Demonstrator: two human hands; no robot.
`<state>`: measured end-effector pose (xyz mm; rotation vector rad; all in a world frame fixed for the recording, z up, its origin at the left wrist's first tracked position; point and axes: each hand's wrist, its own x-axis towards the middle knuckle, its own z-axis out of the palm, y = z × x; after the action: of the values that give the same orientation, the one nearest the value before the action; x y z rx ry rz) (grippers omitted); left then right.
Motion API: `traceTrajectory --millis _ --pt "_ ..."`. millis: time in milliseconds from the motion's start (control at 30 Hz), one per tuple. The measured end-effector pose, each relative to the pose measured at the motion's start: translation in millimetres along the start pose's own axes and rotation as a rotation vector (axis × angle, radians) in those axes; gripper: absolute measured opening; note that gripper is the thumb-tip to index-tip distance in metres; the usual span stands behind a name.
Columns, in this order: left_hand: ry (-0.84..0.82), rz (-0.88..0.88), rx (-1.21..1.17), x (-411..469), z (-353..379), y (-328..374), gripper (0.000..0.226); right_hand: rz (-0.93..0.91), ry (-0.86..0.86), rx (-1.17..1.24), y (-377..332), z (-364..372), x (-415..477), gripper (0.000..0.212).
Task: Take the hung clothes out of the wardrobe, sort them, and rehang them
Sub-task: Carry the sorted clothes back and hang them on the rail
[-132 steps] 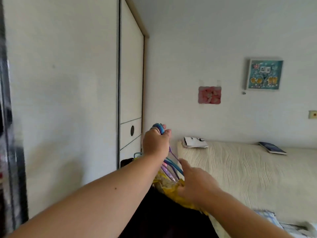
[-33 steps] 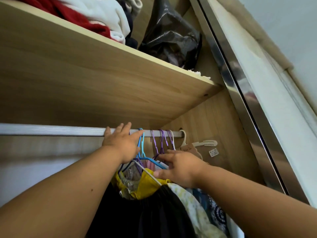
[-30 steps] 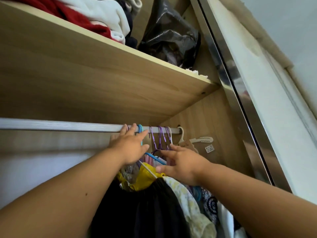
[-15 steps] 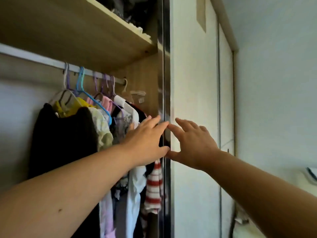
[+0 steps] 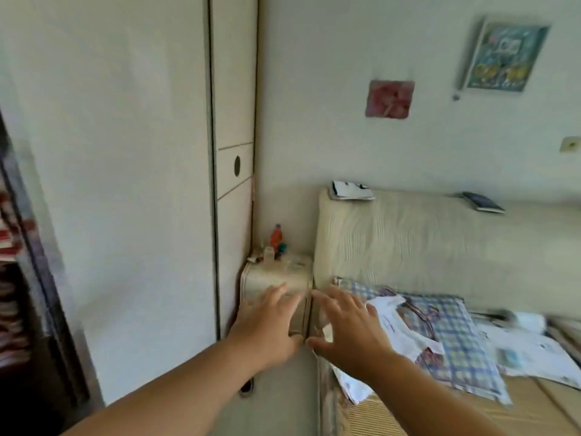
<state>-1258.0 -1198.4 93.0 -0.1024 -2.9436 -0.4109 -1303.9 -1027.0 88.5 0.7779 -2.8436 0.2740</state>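
Observation:
My left hand (image 5: 267,325) and my right hand (image 5: 349,332) are stretched out side by side in mid-air, fingers spread, holding nothing. They hover in front of a small cream bedside cabinet (image 5: 276,278). The wardrobe's white sliding door (image 5: 119,184) fills the left. Only a dark sliver of the open wardrobe (image 5: 15,309) shows at the far left edge, with blurred red-and-white striped cloth (image 5: 8,234) inside. On the bed to the right lie a blue checked garment (image 5: 449,335) and white clothes (image 5: 399,325).
A padded cream headboard (image 5: 424,243) runs along the wall, with a book (image 5: 482,202) and papers (image 5: 350,190) on top. Small bottles (image 5: 276,239) stand on the bedside cabinet. Two pictures (image 5: 390,99) hang on the wall.
My view has swung right, from the wardrobe rail with its hung clothes to the bed. Both hands let go of the hangers and now reach out with nothing in them.

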Motion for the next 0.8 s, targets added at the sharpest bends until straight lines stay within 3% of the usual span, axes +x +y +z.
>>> traceTrajectory --millis 200,433,800 --pt "-0.299 0.136 -0.047 12.5 103.7 83.6 0.071 0.259 -0.169 0.027 106.7 38.3 -72.6 0.076" --pt "-0.438 0.196 -0.083 72.2 159.3 104.0 0.072 0.506 -0.256 0.084 177.1 75.7 -91.3 0.072" --pt "-0.602 0.329 -0.094 268.4 223.7 41.6 0.066 0.819 -0.188 0.191 246.4 161.7 49.6 0.068"
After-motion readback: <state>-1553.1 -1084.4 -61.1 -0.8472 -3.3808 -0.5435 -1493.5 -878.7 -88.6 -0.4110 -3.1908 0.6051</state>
